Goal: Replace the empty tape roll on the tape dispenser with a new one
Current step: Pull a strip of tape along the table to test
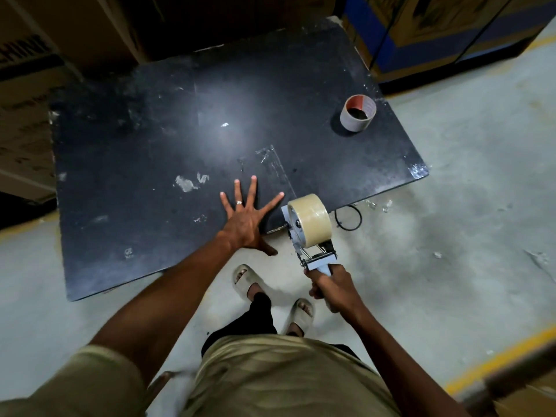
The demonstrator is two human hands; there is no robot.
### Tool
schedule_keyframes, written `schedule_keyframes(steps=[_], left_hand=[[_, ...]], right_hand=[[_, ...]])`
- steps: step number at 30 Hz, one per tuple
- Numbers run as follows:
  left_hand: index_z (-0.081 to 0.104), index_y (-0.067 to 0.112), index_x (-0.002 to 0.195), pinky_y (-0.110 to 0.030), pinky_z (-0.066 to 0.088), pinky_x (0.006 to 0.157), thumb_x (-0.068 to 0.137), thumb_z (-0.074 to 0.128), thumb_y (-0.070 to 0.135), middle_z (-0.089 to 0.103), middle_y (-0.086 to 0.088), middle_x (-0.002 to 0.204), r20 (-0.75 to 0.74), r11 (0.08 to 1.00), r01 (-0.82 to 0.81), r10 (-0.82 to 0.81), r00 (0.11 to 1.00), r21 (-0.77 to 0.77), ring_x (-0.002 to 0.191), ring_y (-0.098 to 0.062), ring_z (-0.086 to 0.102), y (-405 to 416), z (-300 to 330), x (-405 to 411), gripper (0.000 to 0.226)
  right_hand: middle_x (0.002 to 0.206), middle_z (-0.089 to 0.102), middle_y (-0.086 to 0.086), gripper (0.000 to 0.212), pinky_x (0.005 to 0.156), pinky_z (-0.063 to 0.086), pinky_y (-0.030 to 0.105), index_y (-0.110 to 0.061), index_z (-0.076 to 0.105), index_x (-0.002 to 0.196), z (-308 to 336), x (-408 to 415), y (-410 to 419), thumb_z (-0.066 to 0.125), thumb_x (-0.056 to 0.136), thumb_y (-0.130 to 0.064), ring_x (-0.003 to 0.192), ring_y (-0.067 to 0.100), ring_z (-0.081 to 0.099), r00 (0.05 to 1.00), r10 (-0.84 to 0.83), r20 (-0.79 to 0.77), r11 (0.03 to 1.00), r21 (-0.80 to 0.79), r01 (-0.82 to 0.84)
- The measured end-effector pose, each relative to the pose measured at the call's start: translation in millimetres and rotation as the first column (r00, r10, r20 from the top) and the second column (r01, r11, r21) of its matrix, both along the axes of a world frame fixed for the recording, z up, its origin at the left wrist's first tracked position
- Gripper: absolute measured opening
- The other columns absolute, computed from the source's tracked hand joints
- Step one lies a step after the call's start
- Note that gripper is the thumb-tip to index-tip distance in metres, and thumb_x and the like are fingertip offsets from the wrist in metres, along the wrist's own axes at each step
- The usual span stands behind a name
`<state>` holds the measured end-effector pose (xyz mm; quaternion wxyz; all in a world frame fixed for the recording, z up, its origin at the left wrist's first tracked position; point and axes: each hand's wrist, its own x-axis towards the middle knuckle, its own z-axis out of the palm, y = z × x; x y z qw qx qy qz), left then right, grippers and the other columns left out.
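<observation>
A full beige tape roll [311, 219] sits on the grey tape dispenser [316, 260], held just off the near right edge of the black table [180, 121]. My right hand [332, 288] grips the dispenser's handle from below. My left hand [248, 219] lies flat on the table near its front edge, fingers spread wide, a ring on one finger. The empty cardboard tape core [358, 113] stands on its end at the table's far right.
Scraps of old tape [188, 183] stick to the tabletop. Cardboard boxes [436, 25] stand behind the table and at the left. A black cable loop [350, 219] lies on the concrete floor under the table's edge. A yellow floor line [496, 359] runs at lower right.
</observation>
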<state>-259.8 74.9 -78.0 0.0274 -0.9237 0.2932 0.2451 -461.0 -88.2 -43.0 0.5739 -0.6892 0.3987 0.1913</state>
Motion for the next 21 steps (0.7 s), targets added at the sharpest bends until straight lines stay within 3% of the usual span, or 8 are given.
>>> schedule_keyframes(steps=[2, 4, 9, 13, 21], left_hand=[[-0.023, 0.06, 0.141, -0.082, -0.014, 0.099, 0.035, 0.073, 0.086, -0.042, -0.013, 0.154, 0.044, 0.999, 0.017, -0.016, 0.999, -0.027, 0.136, -0.053, -0.037, 1, -5, -9, 0.146], [-0.021, 0.061, 0.142, -0.082, -0.013, 0.1, 0.045, 0.069, 0.087, -0.039, -0.011, 0.156, 0.053, 0.998, 0.028, -0.026, 0.998, -0.05, 0.137, -0.053, -0.035, 1, -6, -9, 0.135], [-0.009, 0.064, 0.144, -0.082, -0.004, 0.103, 0.08, 0.05, 0.079, -0.028, -0.009, 0.161, 0.081, 0.99, -0.001, 0.013, 0.997, -0.143, 0.14, -0.055, -0.028, 1, -6, -12, 0.089], [-0.006, 0.065, 0.144, -0.081, -0.006, 0.104, 0.083, 0.055, 0.073, -0.027, -0.009, 0.162, 0.076, 0.991, -0.004, 0.014, 0.997, -0.133, 0.14, -0.055, -0.026, 0, -6, -10, 0.087], [-0.007, 0.067, 0.142, -0.081, -0.006, 0.105, 0.083, 0.061, 0.067, -0.027, -0.007, 0.162, 0.066, 0.994, -0.018, 0.025, 0.998, -0.11, 0.141, -0.054, -0.026, 0, -6, -8, 0.09]], right_hand=[[0.061, 0.068, 0.007, 0.026, 0.053, 0.048, 0.035, -0.004, 0.068, 0.075, -1, 0, 1, 0.07, 0.087, -0.027, 0.053, 0.024, 0.06, 0.999, 0.019, 0.027, 1.0, -0.016, -0.018], [0.058, 0.064, 0.0, 0.022, 0.051, 0.044, 0.029, -0.014, 0.065, 0.07, -4, 0, 2, 0.069, 0.087, -0.027, 0.051, 0.018, 0.056, 0.996, 0.057, 0.062, 0.996, -0.069, -0.052], [0.057, 0.06, -0.004, 0.026, 0.056, 0.042, 0.028, -0.02, 0.056, 0.063, -12, 0, -1, 0.068, 0.085, -0.027, 0.055, 0.018, 0.055, 0.996, 0.075, 0.057, 0.984, -0.167, -0.065], [0.064, 0.064, 0.003, 0.021, 0.056, 0.042, 0.027, -0.011, 0.06, 0.071, -10, -2, 0, 0.066, 0.087, -0.024, 0.059, 0.02, 0.056, 0.993, 0.102, 0.064, 0.978, -0.187, -0.088], [0.053, 0.056, -0.005, 0.023, 0.052, 0.04, 0.028, -0.019, 0.055, 0.063, -15, -6, 0, 0.065, 0.082, -0.026, 0.05, 0.018, 0.05, 0.998, 0.061, 0.034, 0.989, -0.134, -0.056]])
